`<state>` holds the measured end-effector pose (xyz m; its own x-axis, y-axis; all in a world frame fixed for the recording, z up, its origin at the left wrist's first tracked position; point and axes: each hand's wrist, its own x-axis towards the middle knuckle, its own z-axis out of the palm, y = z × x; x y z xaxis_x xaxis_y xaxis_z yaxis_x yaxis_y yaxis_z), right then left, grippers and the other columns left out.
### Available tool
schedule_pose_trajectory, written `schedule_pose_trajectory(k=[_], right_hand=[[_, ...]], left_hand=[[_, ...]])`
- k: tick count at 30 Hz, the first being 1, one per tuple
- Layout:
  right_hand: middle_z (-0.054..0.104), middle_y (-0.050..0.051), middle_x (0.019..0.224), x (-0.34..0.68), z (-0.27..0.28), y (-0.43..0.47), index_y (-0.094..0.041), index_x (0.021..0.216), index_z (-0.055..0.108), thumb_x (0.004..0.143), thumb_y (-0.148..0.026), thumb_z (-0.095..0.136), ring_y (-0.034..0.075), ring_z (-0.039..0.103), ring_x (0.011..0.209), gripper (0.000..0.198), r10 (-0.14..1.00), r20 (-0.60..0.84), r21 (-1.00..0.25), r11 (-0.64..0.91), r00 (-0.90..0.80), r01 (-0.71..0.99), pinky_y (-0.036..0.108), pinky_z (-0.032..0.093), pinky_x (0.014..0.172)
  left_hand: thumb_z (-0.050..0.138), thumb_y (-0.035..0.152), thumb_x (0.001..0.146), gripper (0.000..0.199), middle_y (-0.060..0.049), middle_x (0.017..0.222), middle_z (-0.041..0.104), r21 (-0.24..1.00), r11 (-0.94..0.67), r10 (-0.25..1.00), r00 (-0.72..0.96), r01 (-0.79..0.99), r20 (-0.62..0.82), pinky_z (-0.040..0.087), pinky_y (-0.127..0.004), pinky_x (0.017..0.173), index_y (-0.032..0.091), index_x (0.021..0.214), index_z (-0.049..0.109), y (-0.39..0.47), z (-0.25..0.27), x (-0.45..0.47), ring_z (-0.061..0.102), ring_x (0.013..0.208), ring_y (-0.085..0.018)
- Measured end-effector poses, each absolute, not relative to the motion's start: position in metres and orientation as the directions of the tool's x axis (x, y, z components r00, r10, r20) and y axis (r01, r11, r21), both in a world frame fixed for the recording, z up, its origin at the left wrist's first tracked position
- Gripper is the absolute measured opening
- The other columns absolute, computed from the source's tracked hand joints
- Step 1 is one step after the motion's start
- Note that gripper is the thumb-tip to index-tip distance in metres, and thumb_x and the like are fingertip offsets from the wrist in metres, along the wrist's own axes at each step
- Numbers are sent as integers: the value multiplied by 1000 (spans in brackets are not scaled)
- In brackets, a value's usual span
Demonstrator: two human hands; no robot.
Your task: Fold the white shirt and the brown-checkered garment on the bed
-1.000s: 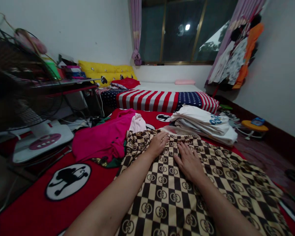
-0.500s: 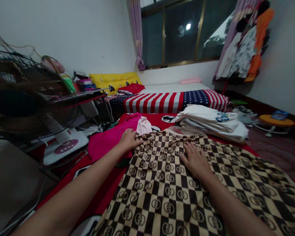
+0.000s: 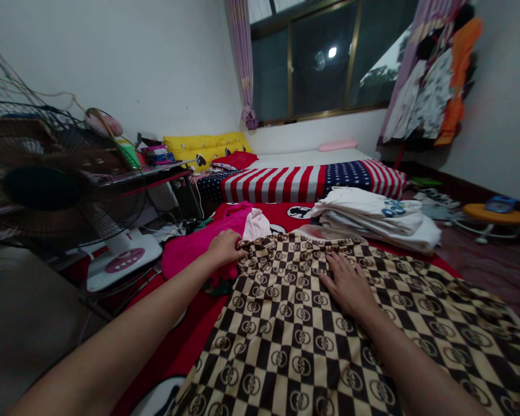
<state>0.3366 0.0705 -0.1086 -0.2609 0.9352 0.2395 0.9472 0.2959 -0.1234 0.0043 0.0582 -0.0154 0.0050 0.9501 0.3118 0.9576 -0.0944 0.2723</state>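
A brown and beige checkered garment (image 3: pixel 312 341) lies spread over a red blanket (image 3: pixel 186 346) in front of me. My left hand (image 3: pixel 224 248) grips the garment's far left corner, fingers curled around the edge, beside a crumpled pink garment (image 3: pixel 195 245). My right hand (image 3: pixel 349 286) lies flat on the checkered cloth, palm down with fingers spread, holding nothing.
A stack of folded white clothes (image 3: pixel 377 218) sits behind the checkered garment. A floor fan (image 3: pixel 56 185) stands at the left. A striped and starred mattress (image 3: pixel 303 179) lies further back, with yellow pillows (image 3: pixel 203 144). Clothes (image 3: pixel 433 86) hang at the right wall. A small yellow stool (image 3: pixel 494 216) stands on the floor.
My left hand moved left from the middle of the checkered garment to its far left corner and closed on the edge. My right hand stayed flat on the cloth. The view shifted left.
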Motion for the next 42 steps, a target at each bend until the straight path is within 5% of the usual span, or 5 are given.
schedule_pose_trajectory(k=[12, 17, 24, 37, 42], right_hand=[[32, 6, 153, 336, -107, 71, -15, 143, 38, 93, -46, 31, 23, 25, 141, 59, 940, 227, -124, 288, -255, 949, 48, 19, 114], [33, 7, 152, 337, -108, 72, -14, 143, 38, 93, -46, 31, 24, 26, 141, 59, 937, 233, -129, 293, -258, 947, 49, 19, 114], [33, 6, 152, 338, -111, 74, -15, 142, 39, 93, -46, 31, 24, 26, 141, 59, 931, 247, -125, 305, -268, 944, 50, 19, 113], [33, 8, 152, 338, -108, 72, -15, 142, 39, 92, -45, 32, 25, 26, 141, 59, 936, 232, -154, 304, -265, 940, 50, 19, 113], [33, 7, 152, 338, -107, 71, -15, 142, 38, 93, -45, 32, 24, 25, 141, 59, 939, 227, -150, 297, -260, 943, 50, 19, 113]], left_hand=[[60, 43, 78, 27, 0, 72, 60, 822, -221, 967, 9, 526, 255, 44, -25, 60, 17, 80, 54, 0, 20, 31, 58, 68, -16], [54, 32, 88, 21, -2, 79, 68, 693, -337, 854, 517, 638, -60, 46, -25, 68, 18, 92, 69, -54, 11, 50, 62, 74, -16], [69, 30, 76, 50, -12, 142, 42, 78, -259, 893, 208, 963, 400, 32, -53, 106, 26, 125, 58, -49, -44, 3, 35, 132, -35], [49, 37, 85, 33, -8, 93, 66, 610, 70, 602, -521, 789, 605, 49, -33, 79, 16, 107, 60, 43, -14, -27, 62, 88, -24], [44, 36, 89, 46, -13, 124, 58, 390, 29, 634, -318, 920, 705, 42, -39, 96, 17, 131, 48, 82, -14, -1, 53, 114, -27]])
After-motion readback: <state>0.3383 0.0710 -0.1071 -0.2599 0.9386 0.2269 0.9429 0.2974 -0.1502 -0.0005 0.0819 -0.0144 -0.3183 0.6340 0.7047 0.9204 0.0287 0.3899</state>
